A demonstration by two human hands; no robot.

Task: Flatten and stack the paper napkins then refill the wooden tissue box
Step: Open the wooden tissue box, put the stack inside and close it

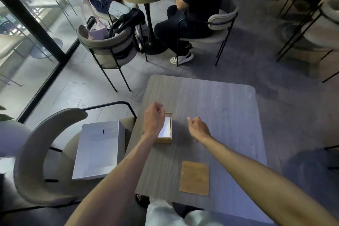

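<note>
Wooden tissue box (163,140) sat open on our grey table (220,104), white napkins (166,127) lying flat inside it. Our left hand (153,120) hovered over the box's left edge, fingers curled under; we could not tell whether they pinched anything. Just right of the box, our right hand (199,126) hung loosely curled, holding nothing. Nearer us than the box lay its wooden lid (194,177); left of it, a white carton (99,149) rested on a chair (29,152).
</note>
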